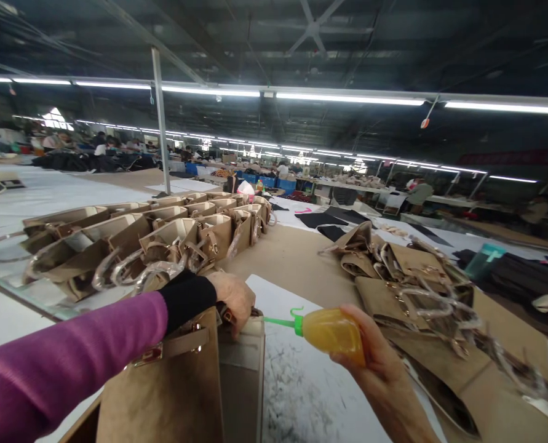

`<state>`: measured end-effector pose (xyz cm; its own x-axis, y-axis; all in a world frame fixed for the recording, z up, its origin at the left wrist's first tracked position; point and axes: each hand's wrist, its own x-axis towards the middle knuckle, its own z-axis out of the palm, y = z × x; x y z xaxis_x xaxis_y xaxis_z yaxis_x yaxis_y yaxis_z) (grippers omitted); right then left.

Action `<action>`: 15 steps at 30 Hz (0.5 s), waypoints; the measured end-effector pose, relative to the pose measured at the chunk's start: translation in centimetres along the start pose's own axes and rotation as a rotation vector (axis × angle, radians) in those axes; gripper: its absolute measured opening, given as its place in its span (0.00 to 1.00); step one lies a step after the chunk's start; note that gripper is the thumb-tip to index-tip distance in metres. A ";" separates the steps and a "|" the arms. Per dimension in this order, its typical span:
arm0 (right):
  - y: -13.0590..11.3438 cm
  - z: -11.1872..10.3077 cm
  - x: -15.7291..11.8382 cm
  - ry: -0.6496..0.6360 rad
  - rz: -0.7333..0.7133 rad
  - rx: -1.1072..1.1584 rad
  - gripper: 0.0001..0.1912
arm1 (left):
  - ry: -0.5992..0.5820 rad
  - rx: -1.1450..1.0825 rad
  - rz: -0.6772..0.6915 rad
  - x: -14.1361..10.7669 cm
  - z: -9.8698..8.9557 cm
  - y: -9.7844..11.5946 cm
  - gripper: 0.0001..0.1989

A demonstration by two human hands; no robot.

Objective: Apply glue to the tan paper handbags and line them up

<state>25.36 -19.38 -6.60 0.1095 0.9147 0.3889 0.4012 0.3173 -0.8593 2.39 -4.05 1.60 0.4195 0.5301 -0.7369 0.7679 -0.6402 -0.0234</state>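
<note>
A tan bag (163, 394) with a belt strap and metal buckles stands open in front of me. My left hand (235, 301) is closed on the bag's upper edge near a small brown strap piece; its fingertips are partly hidden. In my right hand (375, 351) is a yellow glue bottle (331, 332) with a green cap, held sideways. The bottle's thin green nozzle points left, its tip at the bag's top edge just right of my left fingers.
Rows of tan bags (172, 231) stand at the left. More tan bags (407, 264) lie piled at the right, near a teal container (486, 261). A white sheet (301, 381) lies under the bottle. A metal post (160, 123) rises behind the rows.
</note>
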 end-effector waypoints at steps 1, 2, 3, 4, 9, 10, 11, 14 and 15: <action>0.0 0.1 0.1 -0.005 -0.017 -0.020 0.27 | 0.004 -0.003 0.007 -0.2 0.1 0.1 0.19; -0.2 0.3 0.2 -0.006 -0.039 -0.040 0.27 | 0.012 -0.005 0.017 -0.3 0.2 0.2 0.19; -0.3 0.4 0.3 -0.007 -0.062 -0.058 0.26 | 0.020 -0.007 0.027 -0.4 0.3 0.2 0.19; -0.5 0.4 0.4 -0.002 -0.091 -0.070 0.26 | 0.021 -0.007 0.034 -0.5 0.4 0.3 0.19; -1.0 -0.1 0.1 -0.022 -0.171 -0.096 0.25 | -0.018 -0.027 0.045 -0.2 0.7 0.2 0.20; -0.9 -0.3 0.0 -0.037 -0.161 -0.101 0.25 | -0.018 -0.026 0.048 0.0 0.8 0.1 0.20; -0.8 -0.5 -0.2 -0.050 -0.145 -0.104 0.26 | -0.020 -0.020 0.050 0.2 0.9 0.0 0.20; -0.6 -0.7 -0.3 -0.044 -0.101 -0.098 0.27 | 0.018 0.013 0.085 0.6 1.3 -0.3 0.19; -0.6 -0.7 -0.2 -0.031 -0.095 -0.093 0.27 | 0.071 0.022 0.120 0.7 1.4 -0.4 0.19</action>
<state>25.67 -19.94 -5.92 0.0400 0.8894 0.4554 0.4908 0.3796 -0.7843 1.73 -4.21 0.11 0.5417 0.4867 -0.6853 0.6995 -0.7131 0.0464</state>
